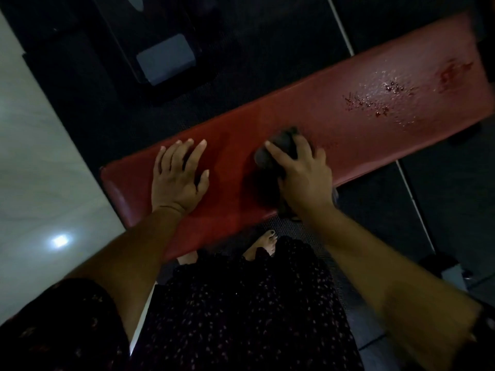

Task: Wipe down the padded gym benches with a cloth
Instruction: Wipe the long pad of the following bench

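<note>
Two hands on the red padded bench (361, 113).
Left hand (178, 178), fingers spread flat, braces; right hand (300, 170) clamps the dark cloth (278, 148) beneath its fingers to scrub.

Both forearms bare, reaching forward and down. The left hand (178, 178) lies palm-flat on the bench (375, 111) near its left end, fingers straight and spread, thumb out to the right. The right hand (301, 174) sits nearer the bench's middle, by the front edge, fingers curled over a bunched dark cloth (277, 153), pressing it to the pad. The two hands are apart.
</note>
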`<state>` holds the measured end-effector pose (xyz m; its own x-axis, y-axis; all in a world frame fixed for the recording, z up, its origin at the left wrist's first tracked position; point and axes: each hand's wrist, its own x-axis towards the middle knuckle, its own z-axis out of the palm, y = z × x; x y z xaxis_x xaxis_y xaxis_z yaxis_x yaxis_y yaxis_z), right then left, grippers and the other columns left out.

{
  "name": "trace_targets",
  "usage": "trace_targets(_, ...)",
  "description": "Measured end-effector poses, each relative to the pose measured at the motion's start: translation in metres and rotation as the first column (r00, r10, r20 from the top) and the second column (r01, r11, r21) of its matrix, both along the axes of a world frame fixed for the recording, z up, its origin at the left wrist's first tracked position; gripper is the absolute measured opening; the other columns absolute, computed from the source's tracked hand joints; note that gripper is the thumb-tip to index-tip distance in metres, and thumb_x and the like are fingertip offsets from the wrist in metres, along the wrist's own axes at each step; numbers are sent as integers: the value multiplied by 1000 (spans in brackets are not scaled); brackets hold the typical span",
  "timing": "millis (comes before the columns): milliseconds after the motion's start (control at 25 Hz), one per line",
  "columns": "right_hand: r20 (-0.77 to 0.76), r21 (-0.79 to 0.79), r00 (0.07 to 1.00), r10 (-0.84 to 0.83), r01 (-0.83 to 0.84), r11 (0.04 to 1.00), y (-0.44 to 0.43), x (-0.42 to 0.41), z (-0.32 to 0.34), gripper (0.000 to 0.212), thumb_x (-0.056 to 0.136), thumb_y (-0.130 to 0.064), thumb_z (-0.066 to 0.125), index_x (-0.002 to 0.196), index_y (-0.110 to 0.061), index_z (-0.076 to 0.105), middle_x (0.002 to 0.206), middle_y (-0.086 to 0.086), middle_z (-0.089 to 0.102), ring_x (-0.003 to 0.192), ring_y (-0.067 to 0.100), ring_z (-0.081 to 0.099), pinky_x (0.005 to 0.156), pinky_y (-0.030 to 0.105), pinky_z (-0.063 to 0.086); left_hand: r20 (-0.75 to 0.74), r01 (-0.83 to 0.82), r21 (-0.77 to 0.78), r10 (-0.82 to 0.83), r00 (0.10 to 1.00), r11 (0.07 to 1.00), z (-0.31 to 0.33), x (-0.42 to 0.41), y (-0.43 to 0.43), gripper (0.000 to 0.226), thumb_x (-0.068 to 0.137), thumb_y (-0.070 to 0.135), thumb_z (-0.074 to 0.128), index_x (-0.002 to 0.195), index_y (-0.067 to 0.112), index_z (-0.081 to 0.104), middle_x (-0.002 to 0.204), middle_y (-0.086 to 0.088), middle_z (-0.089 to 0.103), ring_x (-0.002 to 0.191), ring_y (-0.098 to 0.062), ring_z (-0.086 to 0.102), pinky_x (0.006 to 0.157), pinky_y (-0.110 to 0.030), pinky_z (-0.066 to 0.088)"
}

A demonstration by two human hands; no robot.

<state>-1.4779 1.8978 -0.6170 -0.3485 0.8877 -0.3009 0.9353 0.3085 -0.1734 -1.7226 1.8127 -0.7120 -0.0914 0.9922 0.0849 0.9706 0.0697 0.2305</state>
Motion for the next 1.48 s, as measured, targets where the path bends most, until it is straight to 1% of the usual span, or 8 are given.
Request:
trace_targets(120,38,-2,996,76,-76,997,69,-57,-7,54,97,-25,49,146,-43,35,152,10,27,120,41,37,81,52,50,-8,14,10,-14,1000,1000,0,1,-1,53,95,41,42,145,25,36,138,-13,47,131,-34,40,110,-54,30)
trace_targets(320,85,-47,995,-57,61,997,112,-72,-10,59,95,-25,54,148,-42,32,149,8,28,124,38,35,85,50,51,13,-11,-52,12,1000,999,8,2,3,48,94,39,43,138,22,48,138,-16,50,132,-35,39,110,-56,30)
trace_targets(600,59,-30,997,-59,61,998,1,20,-2,71,87,-24,64,148,-41,31,151,14,27,110,43,43,70,48,52,105,8,-34,-5,994,999,20,28,14,41,92,30,44,128,18,57,131,-10,55,129,-31,45,111,-52,26)
trace_targets(720,78,-52,992,-100,104,993,-53,67,-4,79,77,-22,75,146,-39,39,145,20,39,98,47,50,60,49,54,120,129,-8,-127,985,992,24,61,39,41,92,27,46,131,19,56,139,-7,53,134,-28,41,113,-47,24)
trace_targets(840,125,-120,974,-191,206,971,-65,95,-3,76,79,-24,75,144,-43,41,146,17,39,104,45,48,65,50,56,125,133,-63,-124,984,989,27,80,81,46,94,27,44,138,20,50,151,-6,43,143,-26,32,117,-44,18)
trace_targets(1000,31,-16,971,-237,238,971,-12,75,-3,64,81,-20,72,138,-40,50,143,16,43,105,45,49,67,49,54,89,72,-171,-58,994,983,20,83,99,54,96,33,35,149,23,37,159,-6,29,148,-24,23,121,-44,12)
trace_targets(1280,67,5,998,-4,3,1000,125,-12,-3,50,97,-27,49,144,-40,39,147,8,32,120,38,39,82,50,48,50,79,-165,-71,996,983,15,81,100,55,94,34,37,147,23,40,158,-6,33,146,-26,28,120,-45,16)
trace_targets(1480,73,-21,991,-115,117,993,131,-2,-4,56,97,-26,48,149,-37,30,149,11,27,119,38,39,82,48,49,71,76,-137,-67,995,988,16,81,100,54,93,33,39,147,24,40,157,-8,35,145,-27,29,119,-44,15)
